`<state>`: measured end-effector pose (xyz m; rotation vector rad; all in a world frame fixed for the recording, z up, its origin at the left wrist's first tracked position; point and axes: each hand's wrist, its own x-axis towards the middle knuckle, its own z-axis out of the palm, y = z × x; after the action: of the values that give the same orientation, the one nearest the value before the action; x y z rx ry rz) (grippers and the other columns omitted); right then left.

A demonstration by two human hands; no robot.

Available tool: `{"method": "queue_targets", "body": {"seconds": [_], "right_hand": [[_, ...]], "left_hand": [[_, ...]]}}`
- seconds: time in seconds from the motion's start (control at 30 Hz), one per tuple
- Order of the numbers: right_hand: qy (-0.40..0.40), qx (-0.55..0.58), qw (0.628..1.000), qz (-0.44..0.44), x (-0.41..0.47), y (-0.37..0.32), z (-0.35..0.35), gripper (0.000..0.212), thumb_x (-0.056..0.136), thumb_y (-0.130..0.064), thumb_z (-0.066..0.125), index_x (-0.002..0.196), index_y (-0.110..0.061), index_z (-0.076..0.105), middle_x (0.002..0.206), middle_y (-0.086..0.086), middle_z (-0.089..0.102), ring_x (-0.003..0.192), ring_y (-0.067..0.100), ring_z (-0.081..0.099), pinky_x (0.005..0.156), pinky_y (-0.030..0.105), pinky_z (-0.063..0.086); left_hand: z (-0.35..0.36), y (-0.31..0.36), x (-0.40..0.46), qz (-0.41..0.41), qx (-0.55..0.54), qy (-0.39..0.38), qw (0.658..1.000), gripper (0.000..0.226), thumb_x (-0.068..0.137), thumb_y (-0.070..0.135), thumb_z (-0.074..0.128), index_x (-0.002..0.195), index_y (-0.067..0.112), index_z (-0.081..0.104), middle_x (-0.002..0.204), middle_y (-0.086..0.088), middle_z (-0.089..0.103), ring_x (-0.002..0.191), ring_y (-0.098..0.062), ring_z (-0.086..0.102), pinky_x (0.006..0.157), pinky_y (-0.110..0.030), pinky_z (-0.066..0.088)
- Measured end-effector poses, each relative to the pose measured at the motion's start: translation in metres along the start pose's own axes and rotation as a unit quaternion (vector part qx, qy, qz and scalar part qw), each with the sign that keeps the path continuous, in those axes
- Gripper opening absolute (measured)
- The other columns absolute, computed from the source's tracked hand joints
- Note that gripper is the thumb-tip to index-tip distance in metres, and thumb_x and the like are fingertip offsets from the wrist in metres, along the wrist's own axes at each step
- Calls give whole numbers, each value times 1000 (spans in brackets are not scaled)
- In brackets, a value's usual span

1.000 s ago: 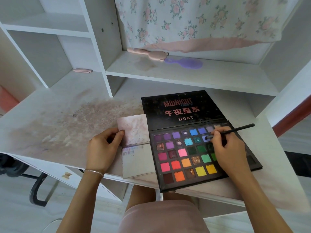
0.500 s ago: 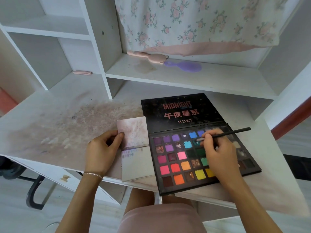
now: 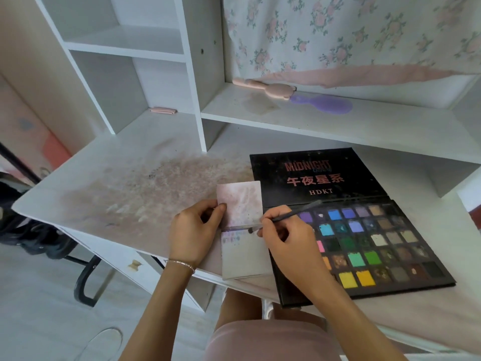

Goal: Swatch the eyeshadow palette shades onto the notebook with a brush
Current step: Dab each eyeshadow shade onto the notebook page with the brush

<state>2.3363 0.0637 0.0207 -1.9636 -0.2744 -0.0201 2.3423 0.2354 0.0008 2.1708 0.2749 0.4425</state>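
Small notebook [image 3: 243,256], faint swatches near its fold, right-hand fingers [image 3: 270,217] pinching brush [image 3: 283,218].

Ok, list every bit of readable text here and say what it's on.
"MIDNIGHT": palette lid, red capitals.
Blue script just under it: too blurred to read.
"午夜星系": lid, red characters.
"HDKT": lid, pale letters.
Notebook: only colour swatches, no words.
Nothing else carries text.

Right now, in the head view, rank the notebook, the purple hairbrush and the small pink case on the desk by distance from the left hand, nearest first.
1. notebook: touching the left hand, its thumb on the upper page.
2. small pink case: back of the desk, under the left shelves.
3. purple hairbrush: on the raised shelf, back right.
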Motion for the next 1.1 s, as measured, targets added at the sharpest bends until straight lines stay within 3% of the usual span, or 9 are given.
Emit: {"method": "queue_targets", "body": {"seconds": [0.4,0.53,0.67,0.87,1.1], "right_hand": [[-24,-29,999,1,1,4,7,13,89,-21,53,77,-26,53,71,-1,63,69,6,59,58,22,49],[-29,-31,999,-1,2,3,7,13,88,-22,53,77,-28,52,73,-3,64,71,5,60,60,22,49],[-37,-41,998,-1,2,3,8,11,88,-25,53,78,-29,51,75,-4,64,72,5,61,63,24,51],[-52,-61,997,-10,2,1,7,10,88,-25,52,79,-29,51,78,-4,64,81,10,61,72,33,52],[-59,-69,996,-11,2,1,7,15,89,-25,51,77,-33,48,81,-5,63,84,11,60,73,30,51]], "left_hand": [[-2,-3,-1,5,5,-9,1000,13,85,27,59,88,23,71,83,8,71,74,-8,63,67,-22,48],[-2,-2,0,8,4,1,1000,11,84,25,61,86,22,72,80,10,70,71,-5,62,64,-12,44],[-2,-2,-1,10,0,-1,1000,12,85,26,60,87,22,72,81,9,70,72,-6,62,66,-20,48],[-2,-2,-1,6,2,2,1000,12,85,25,61,87,22,72,81,9,70,71,-6,62,66,-19,48],[-2,-1,-1,4,4,-2,1000,13,85,25,60,89,22,72,82,7,71,72,-7,63,68,-23,49]]}}
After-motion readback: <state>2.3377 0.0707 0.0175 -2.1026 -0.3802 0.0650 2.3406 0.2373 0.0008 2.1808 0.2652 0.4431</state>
